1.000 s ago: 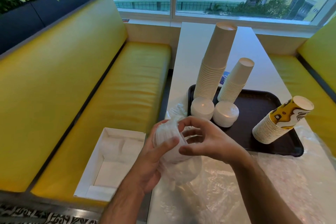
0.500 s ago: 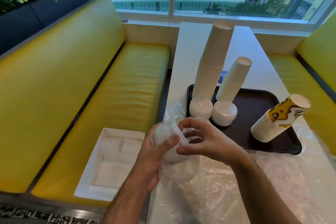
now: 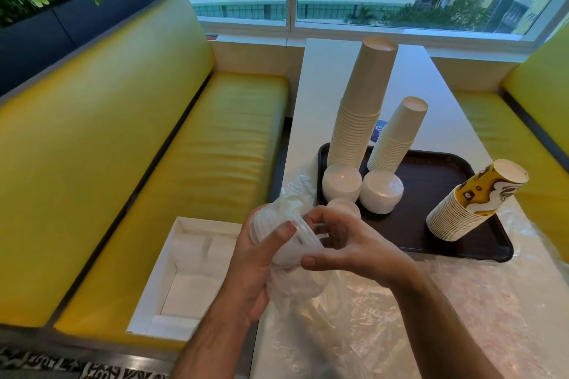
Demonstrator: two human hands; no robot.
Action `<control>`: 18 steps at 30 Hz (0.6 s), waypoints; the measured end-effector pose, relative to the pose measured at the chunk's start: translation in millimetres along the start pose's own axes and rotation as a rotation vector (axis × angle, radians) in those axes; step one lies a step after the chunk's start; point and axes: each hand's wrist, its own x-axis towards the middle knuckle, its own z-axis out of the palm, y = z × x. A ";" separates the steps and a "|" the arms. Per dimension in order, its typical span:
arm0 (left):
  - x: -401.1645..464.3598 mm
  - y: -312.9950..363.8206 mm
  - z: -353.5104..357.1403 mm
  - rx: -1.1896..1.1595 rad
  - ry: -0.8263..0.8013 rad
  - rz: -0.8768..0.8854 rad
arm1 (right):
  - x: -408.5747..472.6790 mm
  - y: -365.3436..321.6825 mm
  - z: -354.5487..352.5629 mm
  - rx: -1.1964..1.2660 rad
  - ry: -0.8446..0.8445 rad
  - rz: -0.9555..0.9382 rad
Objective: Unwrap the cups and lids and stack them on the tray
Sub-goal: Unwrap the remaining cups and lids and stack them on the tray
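Clear, slippery plastic wrap [image 3: 295, 283] sleeves light, stiff white lids [image 3: 286, 237] near the dark rectangular tray [image 3: 431, 212]; left hand [image 3: 252, 264] grips the stack, right hand [image 3: 348, 243] fingers pinch its edge.

A wrapped stack of clear lids [image 3: 286, 240] lies sideways in thin plastic (half peeled). On the dark tray [image 3: 431, 194] stand two white cup stacks [image 3: 360, 114], two lid piles [image 3: 341, 182], and a leaning yellow-printed cup stack [image 3: 471, 203].

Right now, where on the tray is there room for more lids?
The tray is bare in its middle, between the lid stacks and the yellow cup stack, and along its near edge. The left side is crowded with the white cup stacks and lids.
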 end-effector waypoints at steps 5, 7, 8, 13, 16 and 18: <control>1.3 -0.3 -5.8 0.000 -0.039 -0.007 | 1.3 0.3 -5.8 -0.037 -0.020 0.007; 1.8 -0.3 -6.6 0.021 -0.051 -0.012 | 2.1 0.4 -5.6 -0.066 -0.019 0.008; 2.6 -0.5 -7.1 0.028 -0.056 -0.013 | 2.5 0.0 -4.8 -0.079 -0.009 0.001; 6.9 1.6 -9.4 0.046 -0.060 -0.019 | 6.0 -0.4 -1.8 -0.094 0.026 -0.007; 7.1 3.2 -10.1 0.084 -0.046 -0.012 | 7.6 1.4 0.2 -0.098 0.020 -0.020; 7.0 2.5 -8.5 0.079 -0.043 -0.015 | 8.7 2.7 1.8 -0.085 0.032 -0.048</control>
